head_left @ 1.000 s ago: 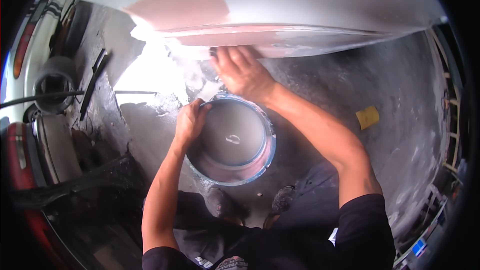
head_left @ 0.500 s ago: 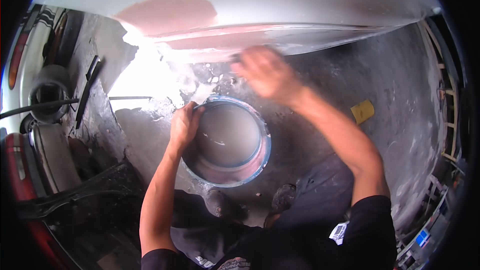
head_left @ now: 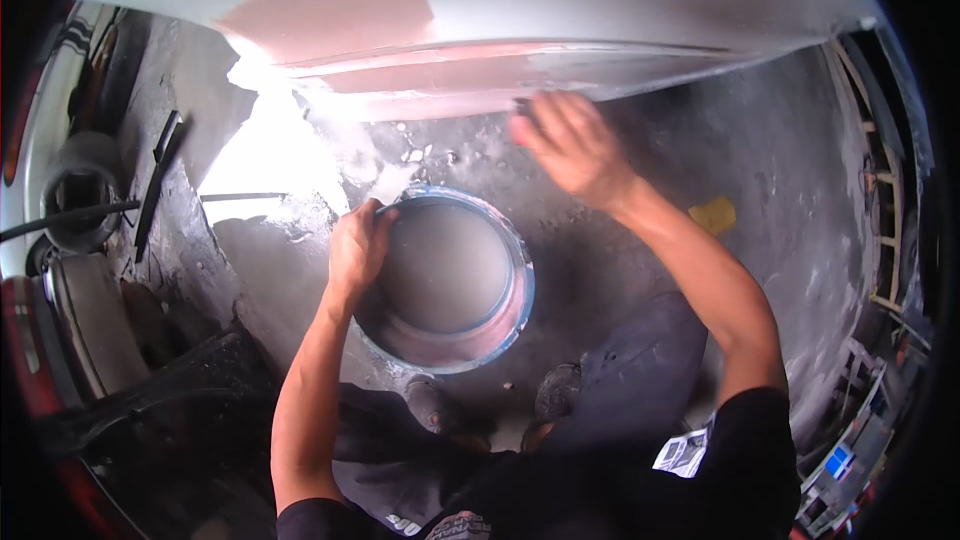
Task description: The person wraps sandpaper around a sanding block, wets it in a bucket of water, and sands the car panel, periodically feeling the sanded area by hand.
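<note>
My left hand (head_left: 360,250) grips the upper left rim of a round tub (head_left: 525,290) with a blue edge, which holds cloudy grey water. At the lower edge of a pale car panel (head_left: 600,0) with reddish-brown patches (head_left: 335,15) is my right hand (head_left: 575,145), slightly blurred. Its fingers are bent around a small dark piece (head_left: 522,108), of which only an end shows. The panel's curved lower part lies just behind those fingertips; whether they touch it I cannot tell.
A yellow piece (head_left: 714,214) lies on the grey floor (head_left: 790,170) at the right. Black strips (head_left: 158,185), a dark cylindrical part (head_left: 80,190) and car parts with red lights stand at the left. My shoes (head_left: 557,390) are below the tub. A rack (head_left: 885,210) edges the right side.
My right hand has moved to the right along the panel's lower edge with the dark piece. My left hand has stayed on the tub's rim. The view has shifted slightly.
</note>
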Tool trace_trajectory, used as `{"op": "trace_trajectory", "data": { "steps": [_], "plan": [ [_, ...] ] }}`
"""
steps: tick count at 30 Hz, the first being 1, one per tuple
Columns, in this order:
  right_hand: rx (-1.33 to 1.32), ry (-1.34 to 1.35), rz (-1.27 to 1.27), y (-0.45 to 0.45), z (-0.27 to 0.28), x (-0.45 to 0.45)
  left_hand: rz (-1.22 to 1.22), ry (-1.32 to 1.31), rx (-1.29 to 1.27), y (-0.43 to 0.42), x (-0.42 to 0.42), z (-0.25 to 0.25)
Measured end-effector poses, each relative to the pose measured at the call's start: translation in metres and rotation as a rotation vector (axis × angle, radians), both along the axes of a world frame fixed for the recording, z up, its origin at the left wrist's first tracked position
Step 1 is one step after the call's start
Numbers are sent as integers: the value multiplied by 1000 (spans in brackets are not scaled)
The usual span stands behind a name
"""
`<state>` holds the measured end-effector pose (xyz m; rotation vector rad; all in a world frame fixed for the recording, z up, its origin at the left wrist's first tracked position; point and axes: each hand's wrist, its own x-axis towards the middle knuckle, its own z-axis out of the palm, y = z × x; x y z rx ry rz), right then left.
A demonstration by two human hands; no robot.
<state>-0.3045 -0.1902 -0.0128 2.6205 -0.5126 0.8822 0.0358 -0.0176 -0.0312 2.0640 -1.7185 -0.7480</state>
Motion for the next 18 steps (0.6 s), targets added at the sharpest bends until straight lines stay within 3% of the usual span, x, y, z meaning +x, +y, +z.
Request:
{"op": "trace_trajectory", "data": {
  "steps": [4, 8, 13, 16, 18],
  "plan": [
    [-35, -3, 20, 7, 13, 65, -38, -42, 1, -7, 3, 4],
    [-26, -20, 6, -17, 10, -23, -10, 25, 0, -5, 3, 3],
    [-12, -48, -37, 2, 5, 32, -23, -21, -8, -5, 2, 0],
    [25, -22, 46, -6, 14, 5, -44, 36, -75, -4, 2, -4],
    [-38, -36, -79, -14, 13, -40, -44, 5, -38, -4, 0, -2]
  ]
}}
